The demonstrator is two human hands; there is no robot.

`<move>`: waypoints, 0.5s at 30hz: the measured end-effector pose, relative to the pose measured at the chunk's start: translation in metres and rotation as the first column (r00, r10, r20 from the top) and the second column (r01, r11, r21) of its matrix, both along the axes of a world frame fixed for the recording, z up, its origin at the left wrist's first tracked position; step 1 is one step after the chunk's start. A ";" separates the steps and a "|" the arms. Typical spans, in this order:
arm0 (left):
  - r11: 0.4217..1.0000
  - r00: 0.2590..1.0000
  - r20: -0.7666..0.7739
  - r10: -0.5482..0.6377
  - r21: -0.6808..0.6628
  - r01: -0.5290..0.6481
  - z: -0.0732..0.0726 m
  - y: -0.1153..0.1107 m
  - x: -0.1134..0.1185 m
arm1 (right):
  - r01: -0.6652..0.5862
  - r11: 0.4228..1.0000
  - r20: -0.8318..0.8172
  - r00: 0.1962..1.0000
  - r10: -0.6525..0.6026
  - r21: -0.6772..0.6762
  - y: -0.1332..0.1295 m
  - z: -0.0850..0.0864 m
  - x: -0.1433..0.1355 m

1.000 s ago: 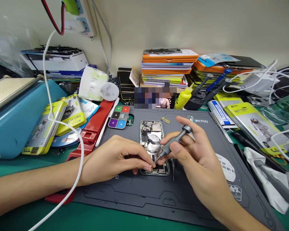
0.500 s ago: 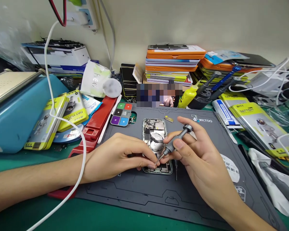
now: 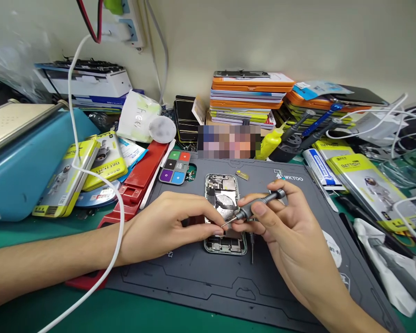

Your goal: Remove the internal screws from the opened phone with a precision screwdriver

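Two bare hands are over an opened phone (image 3: 224,203), which lies on the dark mat (image 3: 194,286) with its insides exposed; the right hand (image 3: 291,226) grasps a grey driver (image 3: 254,206) between thumb and fingers, its shaft slanting down toward the left hand (image 3: 175,222), whose thumb and forefinger nearly meet at the tip; whether they pinch the tip or some tiny part, I cannot tell. Anything small at that tip could, I judge, drop into the phone, since the fingertips are over its bare boards; a slip of the slanted shaft might scratch a component or prick a finger; the white cable (image 3: 121,217) crosses the left forearm and could snag on a quick pull; a second driver (image 3: 252,247), just beside the phone's right edge, might be knocked by the right hand. On the mat's far side, "WKTOO" can be read; the yellow box (image 3: 370,185) at right says "BATTERY"; the bag (image 3: 137,115) bears letters starting "Fe", the rest unsure; the blue-and-white box (image 3: 321,169) has print too small to read.
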State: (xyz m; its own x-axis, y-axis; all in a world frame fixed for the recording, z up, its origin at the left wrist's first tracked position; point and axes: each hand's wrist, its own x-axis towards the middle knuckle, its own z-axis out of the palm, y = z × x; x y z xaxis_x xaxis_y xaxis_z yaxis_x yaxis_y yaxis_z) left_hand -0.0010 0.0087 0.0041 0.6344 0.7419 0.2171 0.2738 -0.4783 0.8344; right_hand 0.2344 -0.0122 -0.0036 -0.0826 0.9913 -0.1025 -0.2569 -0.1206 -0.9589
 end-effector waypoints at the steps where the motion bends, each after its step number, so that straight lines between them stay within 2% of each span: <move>1: 1.000 1.000 0.001 0.007 0.009 -0.007 0.000 0.000 0.000 | -0.002 1.000 -0.002 1.000 0.002 -0.001 0.000 0.000 0.000; 5: 0.999 1.000 -0.006 0.016 0.034 -0.016 -0.002 0.001 0.001 | -0.004 1.000 -0.011 1.000 0.004 -0.009 0.000 0.000 0.000; 15: 0.998 0.998 0.026 -0.053 -0.024 0.053 0.001 0.002 -0.001 | -0.040 0.999 -0.013 0.999 0.040 -0.016 0.000 0.003 0.000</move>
